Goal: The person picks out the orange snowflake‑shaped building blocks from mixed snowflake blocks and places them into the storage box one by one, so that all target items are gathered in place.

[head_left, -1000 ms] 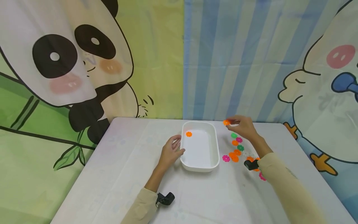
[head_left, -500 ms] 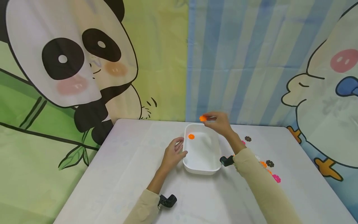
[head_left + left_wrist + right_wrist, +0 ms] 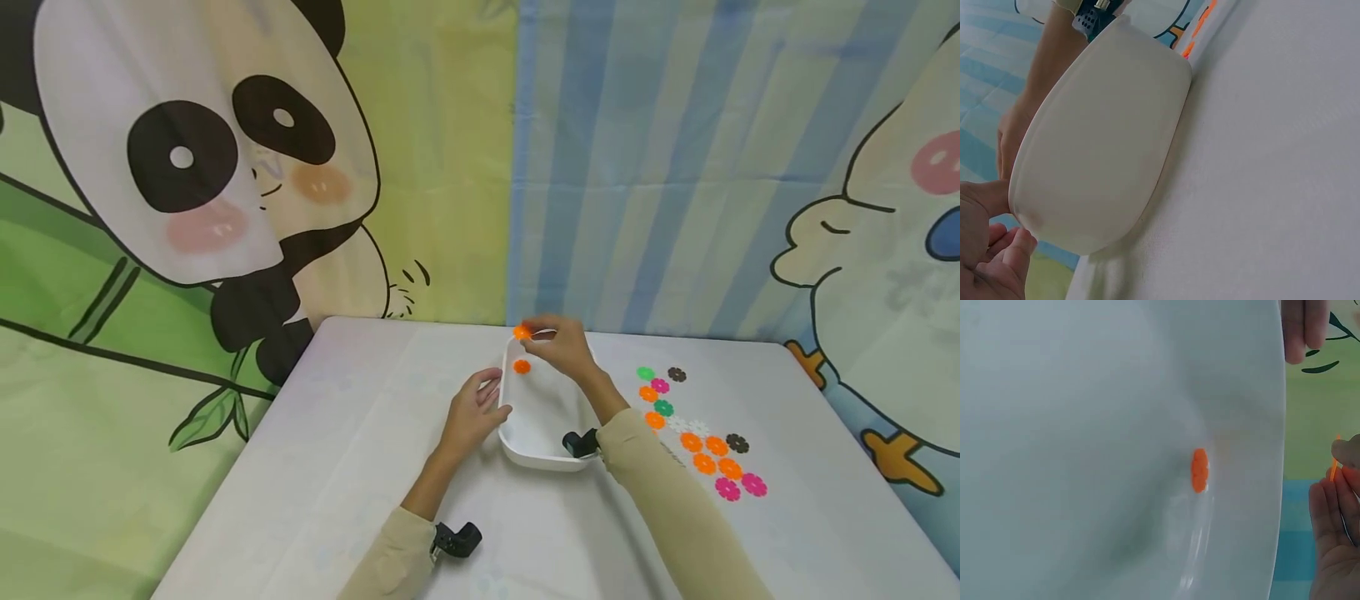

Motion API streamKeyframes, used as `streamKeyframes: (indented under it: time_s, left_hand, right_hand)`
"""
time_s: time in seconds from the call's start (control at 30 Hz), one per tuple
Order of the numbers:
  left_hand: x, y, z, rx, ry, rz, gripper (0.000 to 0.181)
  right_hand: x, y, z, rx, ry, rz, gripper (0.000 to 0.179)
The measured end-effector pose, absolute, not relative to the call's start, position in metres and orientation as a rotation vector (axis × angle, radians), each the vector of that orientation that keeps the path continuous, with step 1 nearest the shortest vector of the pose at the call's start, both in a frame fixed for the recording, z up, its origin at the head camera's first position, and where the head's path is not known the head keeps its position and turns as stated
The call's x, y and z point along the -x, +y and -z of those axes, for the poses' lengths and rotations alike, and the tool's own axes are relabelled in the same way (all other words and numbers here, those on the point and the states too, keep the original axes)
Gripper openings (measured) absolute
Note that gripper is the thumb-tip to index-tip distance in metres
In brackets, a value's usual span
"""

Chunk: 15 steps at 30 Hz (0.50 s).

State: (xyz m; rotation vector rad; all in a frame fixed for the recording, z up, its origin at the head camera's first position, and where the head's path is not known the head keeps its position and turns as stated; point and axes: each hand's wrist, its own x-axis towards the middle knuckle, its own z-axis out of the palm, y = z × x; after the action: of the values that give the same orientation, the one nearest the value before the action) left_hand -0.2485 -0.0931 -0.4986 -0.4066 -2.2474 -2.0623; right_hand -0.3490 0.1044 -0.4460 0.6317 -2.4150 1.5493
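My right hand (image 3: 562, 346) pinches an orange flower-shaped piece (image 3: 522, 332) between thumb and fingertips, above the far left part of a white plastic tub (image 3: 543, 462). In the right wrist view that orange piece (image 3: 1335, 459) shows edge-on. A second orange flower piece (image 3: 522, 367) lies inside the tub, near its far left corner. At the tub's left side, my left hand (image 3: 472, 417) holds the rim, its thumb over the edge and its fingers outside. The left wrist view shows the tub's outer wall (image 3: 1104, 137), with left fingertips (image 3: 1019, 250) close beside it.
Right of the tub, several flower pieces (image 3: 703, 463) in orange, pink, green, white and dark brown lie spread on the white table (image 3: 300, 500). A cartoon-printed curtain (image 3: 450, 167) hangs behind the table. Each wrist carries a small black camera (image 3: 459, 540).
My right hand has carried the orange flower piece leftward from beyond the scattered pieces to above the tub. The left hand stays at the tub's side. The head view has shifted slightly.
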Motion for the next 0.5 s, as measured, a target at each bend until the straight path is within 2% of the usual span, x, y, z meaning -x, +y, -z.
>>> streamKeyframes:
  time_s: [0.23,0.5]
  left_hand:
    - [0.249,-0.093,0.498,0.455,-2.211,2.102,0.063]
    - [0.239,-0.095,0.478,0.516,-2.195,2.157,0.064]
  right_hand:
    - [0.351,0.104,0.469,-0.588,-2.578,-1.46,0.032]
    - [0.355,0.107,0.481,-0.836,-2.655,-1.292,0.034]
